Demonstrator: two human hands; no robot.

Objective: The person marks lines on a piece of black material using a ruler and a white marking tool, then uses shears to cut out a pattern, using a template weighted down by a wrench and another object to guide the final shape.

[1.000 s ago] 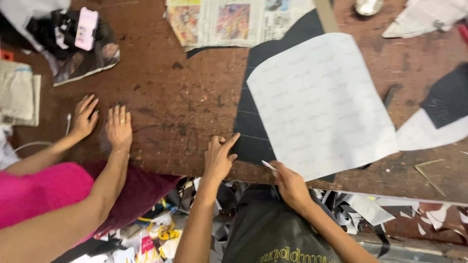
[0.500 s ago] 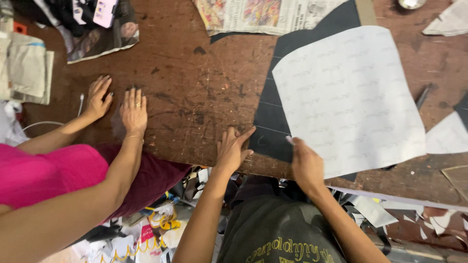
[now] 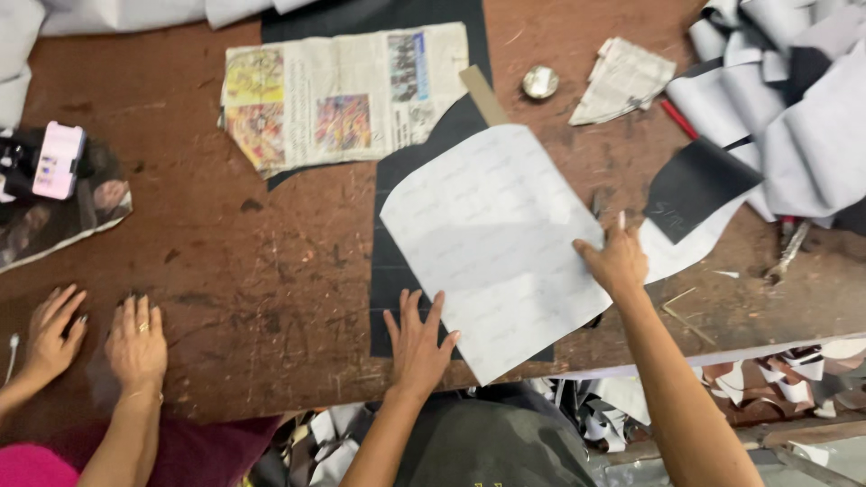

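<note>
White paper pattern (image 3: 492,248) now pinned higher by right hand (image 3: 618,261).

Scuffed brown table (image 3: 225,271), paper pattern (image 3: 496,243), newspaper (image 3: 343,95)

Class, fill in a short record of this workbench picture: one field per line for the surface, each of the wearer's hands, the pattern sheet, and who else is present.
Surface: worn brown table
Left hand: flat, fingers spread, on the lower edge of the white sheet and dark material
Right hand: pressing the white sheet's right edge, holding a thin white stick, kind unclear
White sheet: lies on the dark material
Also on table: newspaper, small metal tin
Other person: two hands resting flat at lower left
</note>
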